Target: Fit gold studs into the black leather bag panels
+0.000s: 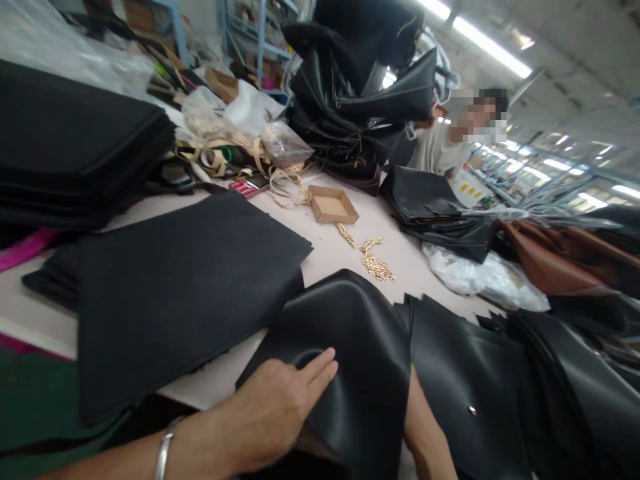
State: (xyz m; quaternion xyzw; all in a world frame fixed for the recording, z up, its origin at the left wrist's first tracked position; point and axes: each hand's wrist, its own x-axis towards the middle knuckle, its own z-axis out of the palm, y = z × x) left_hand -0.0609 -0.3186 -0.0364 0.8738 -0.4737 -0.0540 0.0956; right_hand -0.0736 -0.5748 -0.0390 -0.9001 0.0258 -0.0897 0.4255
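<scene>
Head-worn view, tilted, facing forward and down, left hand (280, 407) near

Sheet (373, 333): black, smooth, glossy, thin and pliable. No marks or holes seen on the visible face. State: bent, not flat; arched into a broad hump with a rounded top, pale sheen along the curves, shallow dip near the middle. Right edge runs steeply down. Position: near side of table (410, 260), between matte black stack (185, 287) and glossy black pieces (465, 373). Underside: mostly hidden.
</scene>
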